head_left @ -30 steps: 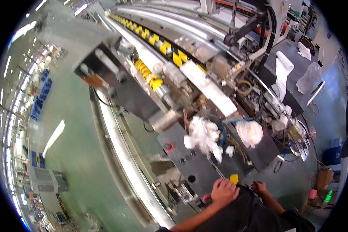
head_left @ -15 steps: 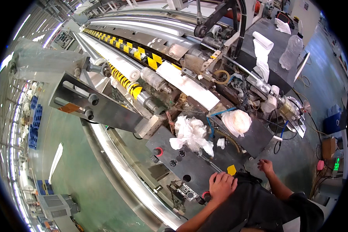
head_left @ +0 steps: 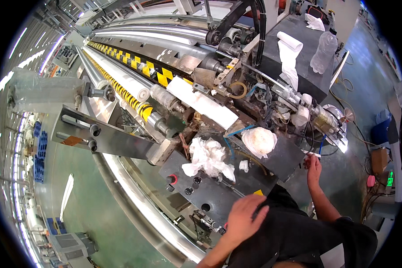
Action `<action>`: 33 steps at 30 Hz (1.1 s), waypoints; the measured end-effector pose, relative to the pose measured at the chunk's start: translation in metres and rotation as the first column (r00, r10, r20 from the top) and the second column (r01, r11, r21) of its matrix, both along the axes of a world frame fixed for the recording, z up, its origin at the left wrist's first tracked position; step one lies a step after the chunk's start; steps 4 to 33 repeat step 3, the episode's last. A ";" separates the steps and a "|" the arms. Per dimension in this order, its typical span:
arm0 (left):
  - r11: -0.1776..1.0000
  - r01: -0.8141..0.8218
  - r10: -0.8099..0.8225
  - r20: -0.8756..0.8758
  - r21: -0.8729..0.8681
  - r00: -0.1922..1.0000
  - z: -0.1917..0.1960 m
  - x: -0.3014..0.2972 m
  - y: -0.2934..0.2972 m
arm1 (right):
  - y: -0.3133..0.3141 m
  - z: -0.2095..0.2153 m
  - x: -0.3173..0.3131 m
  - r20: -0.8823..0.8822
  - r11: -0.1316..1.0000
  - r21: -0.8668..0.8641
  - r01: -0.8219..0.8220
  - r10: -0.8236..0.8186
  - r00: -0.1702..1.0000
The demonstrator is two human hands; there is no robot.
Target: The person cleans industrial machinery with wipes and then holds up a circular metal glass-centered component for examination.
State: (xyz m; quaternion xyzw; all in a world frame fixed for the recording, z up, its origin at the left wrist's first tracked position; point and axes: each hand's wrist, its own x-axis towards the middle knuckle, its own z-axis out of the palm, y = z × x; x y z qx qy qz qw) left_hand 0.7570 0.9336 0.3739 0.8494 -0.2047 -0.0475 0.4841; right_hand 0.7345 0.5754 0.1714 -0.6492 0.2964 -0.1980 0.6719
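Note:
My left hand (head_left: 244,218) lies flat on my black clothing, right at the near edge of a dark machine panel (head_left: 219,196), and holds nothing. My right hand (head_left: 314,164) reaches up to the panel's right corner. Its fingers pinch a thin white strip (head_left: 311,153) there. A crumpled white rag (head_left: 210,158) lies on the panel above my left hand. A rounder white wad (head_left: 259,140) sits to the rag's right. A small yellow tag (head_left: 258,193) is just above my left hand.
A long machine runs off to the upper left, with shiny rollers and a yellow-and-black striped bar (head_left: 120,91). The panel carries a red button (head_left: 172,179) and black knobs. A plastic bottle (head_left: 324,47) and a white paper roll (head_left: 290,49) stand on a dark top behind. Cables trail over the green floor on the right.
My view has drawn closer to the machine. My right hand has moved up from beside my body to the panel's right corner. My left hand has stayed at the panel's near edge.

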 end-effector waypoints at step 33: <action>0.987 -0.142 0.144 -0.018 0.079 0.989 0.014 0.045 0.013 | 0.019 0.043 0.043 0.029 0.986 -0.160 0.044 -0.039 0.999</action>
